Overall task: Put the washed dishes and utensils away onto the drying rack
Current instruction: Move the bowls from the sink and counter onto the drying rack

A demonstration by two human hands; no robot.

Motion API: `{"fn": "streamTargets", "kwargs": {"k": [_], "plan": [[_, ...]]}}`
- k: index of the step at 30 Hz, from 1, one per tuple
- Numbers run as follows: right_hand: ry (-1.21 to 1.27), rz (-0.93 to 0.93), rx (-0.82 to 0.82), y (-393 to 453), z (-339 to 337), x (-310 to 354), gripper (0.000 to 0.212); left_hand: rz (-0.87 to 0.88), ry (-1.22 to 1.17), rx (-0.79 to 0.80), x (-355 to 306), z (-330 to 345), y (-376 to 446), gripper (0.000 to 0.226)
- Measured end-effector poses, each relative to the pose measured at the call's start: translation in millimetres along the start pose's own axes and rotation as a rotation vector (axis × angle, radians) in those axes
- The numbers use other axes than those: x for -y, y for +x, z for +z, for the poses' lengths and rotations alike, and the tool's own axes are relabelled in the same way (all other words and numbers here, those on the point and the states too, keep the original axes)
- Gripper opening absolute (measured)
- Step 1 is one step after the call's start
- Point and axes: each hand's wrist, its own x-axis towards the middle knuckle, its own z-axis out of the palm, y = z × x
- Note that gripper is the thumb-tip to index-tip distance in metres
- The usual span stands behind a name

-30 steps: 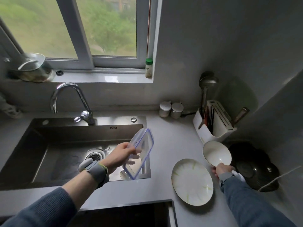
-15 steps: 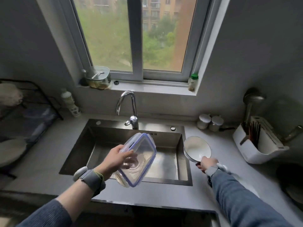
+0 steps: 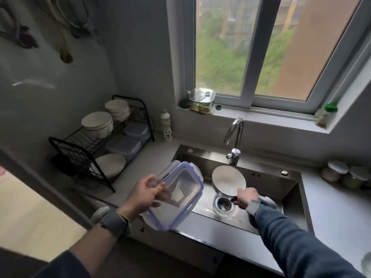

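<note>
Far left on the bench stood the rack (image 3: 96, 141), already holding bowls, while the left hand (image 3: 143, 194) gripped a clear box (image 3: 176, 194) and the right hand (image 3: 246, 198) pinched a bowl (image 3: 228, 180) over the sink (image 3: 289, 189); both wanted level carrying leftwards into free slots.

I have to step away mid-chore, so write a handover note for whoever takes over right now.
Left hand: holds the clear lidded container by its edge, above the sink's front left corner.
Right hand: grip on the rim of the white bowl, tilted over the sink drain.
Drying rack, on the counter left of the sink: bowls stacked on top, containers and a bowl below.
Done: both items picked up.
Left: carry both to the rack and set them down.
</note>
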Motion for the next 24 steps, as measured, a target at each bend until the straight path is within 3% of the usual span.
{"fn": "streamTargets", "kwargs": {"k": [2,5,14,17,24], "plan": [[-0.058,-0.052,0.019,-37,15,30,0.042,-0.001,-0.033,-0.049,4,-20,2,0.032],[-0.112,-0.099,0.057,-60,35,58,0.025,0.006,-0.044,-0.087,7,-40,3,0.014],[-0.193,-0.176,0.191,-21,102,130,0.027,-0.05,-0.141,-0.231,5,-79,46,0.011],[-0.264,-0.189,0.163,-1,115,147,0.023,-0.11,-0.299,-0.305,9,-85,70,0.015],[-0.362,-0.213,0.278,114,159,146,0.052,-0.22,-0.491,-0.381,21,-88,131,0.025]]}}
